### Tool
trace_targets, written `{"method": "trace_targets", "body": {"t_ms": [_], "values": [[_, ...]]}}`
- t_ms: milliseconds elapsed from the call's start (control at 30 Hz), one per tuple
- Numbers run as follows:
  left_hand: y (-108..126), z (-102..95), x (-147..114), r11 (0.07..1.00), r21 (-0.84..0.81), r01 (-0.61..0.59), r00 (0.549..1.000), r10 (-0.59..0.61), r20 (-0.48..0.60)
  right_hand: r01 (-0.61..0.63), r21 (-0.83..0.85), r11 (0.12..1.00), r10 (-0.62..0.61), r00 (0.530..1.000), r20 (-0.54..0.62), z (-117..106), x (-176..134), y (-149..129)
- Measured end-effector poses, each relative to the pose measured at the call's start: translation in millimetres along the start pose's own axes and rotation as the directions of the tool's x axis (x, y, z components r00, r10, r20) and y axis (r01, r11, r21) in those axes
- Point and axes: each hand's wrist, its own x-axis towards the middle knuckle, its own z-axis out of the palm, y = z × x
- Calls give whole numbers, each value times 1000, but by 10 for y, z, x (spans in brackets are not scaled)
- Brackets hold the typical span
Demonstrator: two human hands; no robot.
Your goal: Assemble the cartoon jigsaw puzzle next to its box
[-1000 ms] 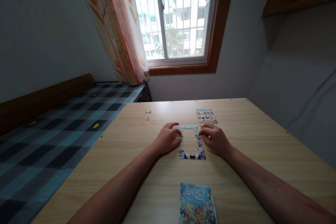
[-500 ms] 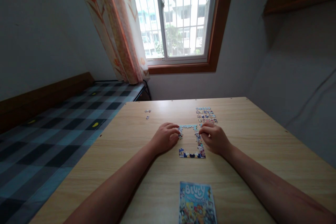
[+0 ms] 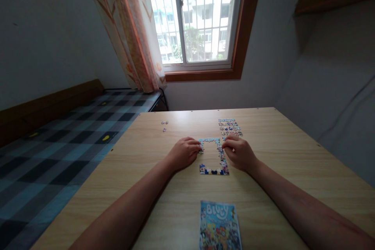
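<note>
A partly joined jigsaw border (image 3: 214,172) lies on the table, its left side gapped below my left hand. My left hand (image 3: 185,152) rests at the upper left side, fingers drawn together at a small jigsaw piece (image 3: 200,150) that they partly cover. On the other side, my right hand (image 3: 239,152) has its thumb and fingers curled into a pinch by the border's right edge. Whatever lies between those fingertips is hidden. Behind the right hand, loose jigsaw pieces (image 3: 230,128) are laid out in rows.
A few more pieces (image 3: 164,123) lie at the table's back left. Nearest me is a picture card (image 3: 220,226) lettered "Bluey". The wooden table (image 3: 164,203) stands by a checked bed (image 3: 73,160), with a curtained window (image 3: 205,19) behind.
My left thumb and fingers have drawn closer together at the border's left side. My right hand has hardly moved. The view has shifted very slightly.
</note>
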Motion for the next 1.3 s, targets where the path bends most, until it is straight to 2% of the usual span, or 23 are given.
{"method": "trace_targets", "body": {"t_ms": [200, 467, 1000, 1300], "values": [[44, -17, 6, 1000, -10, -8, 999, 9, 44, 3, -2, 1000, -3, 1000, 1, -5, 2, -2], [103, -12, 4, 1000, 6, 7, 1000, -7, 26, -2, 3, 1000, 2, 1000, -1, -4, -1, -3], [48, 28, 6, 999, 48, -5, 1000, 5, 8, 21, -1, 1000, -21, 1000, 18, 1, 25, -32], [45, 41, -3, 998, 43, 39, 999, -41, 36, -5, 1, 1000, 5, 1000, 30, 15, 1, 2]]}}
